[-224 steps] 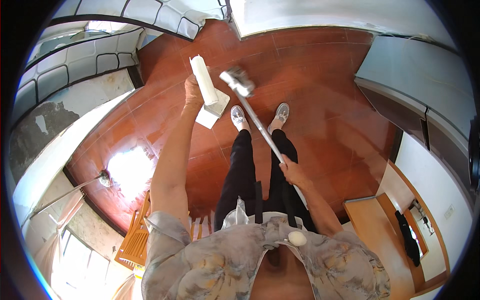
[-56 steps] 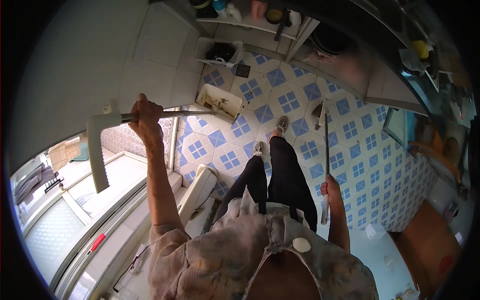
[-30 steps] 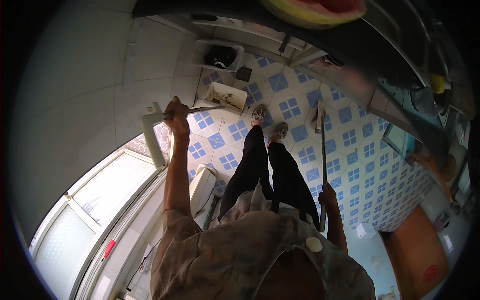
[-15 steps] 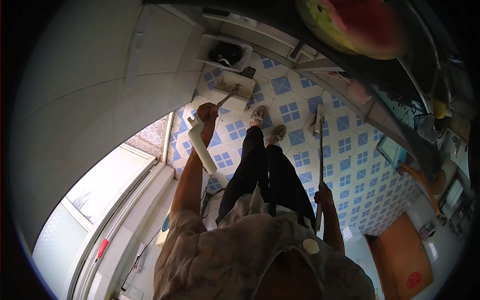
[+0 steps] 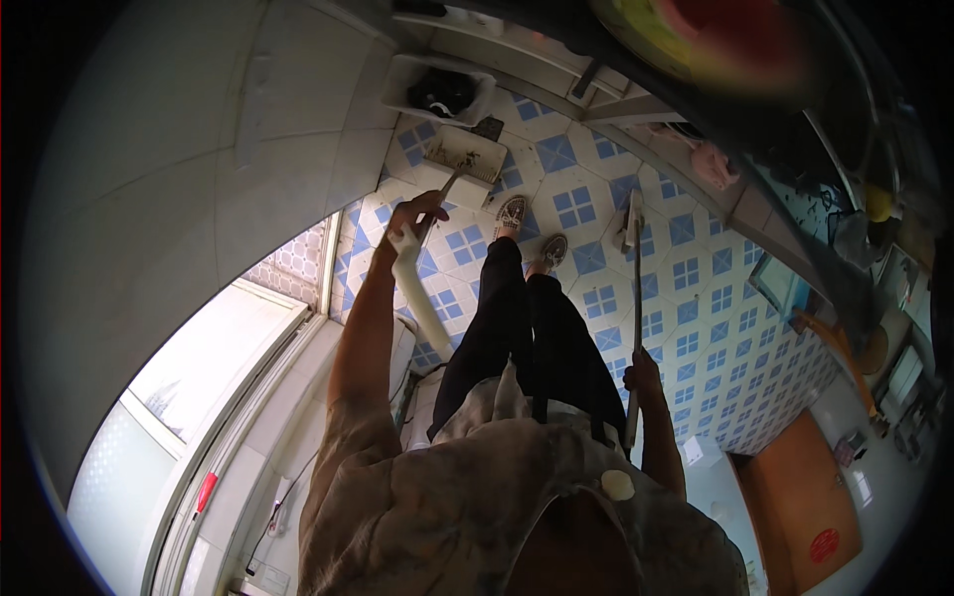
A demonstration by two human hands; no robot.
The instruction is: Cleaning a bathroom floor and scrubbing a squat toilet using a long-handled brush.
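Note:
My left hand is closed round the thin rod of a dustpan, its fingers a little looser at the tips. A thick, pale, curved tube, apparently the handle's upper end, extends from beside that hand toward my legs. Standing on the tiles, the white dustpan has dark debris in its tray. Lower right, my right hand grips the long stick of a broom. The broom's pale head rests on the floor, right of my shoes and apart from the dustpan.
Behind the dustpan stands a white bin lined with a black bag. A tiled wall rises at left, with a bright window below it. A dark counter bearing cut watermelon overhangs the far right. Blue-and-white tiles cover the floor.
My left hand has shifted slightly and its fingers have loosened round the rod. The pale curved tube has swung a little to the right. My right hand and the broom barely differ.

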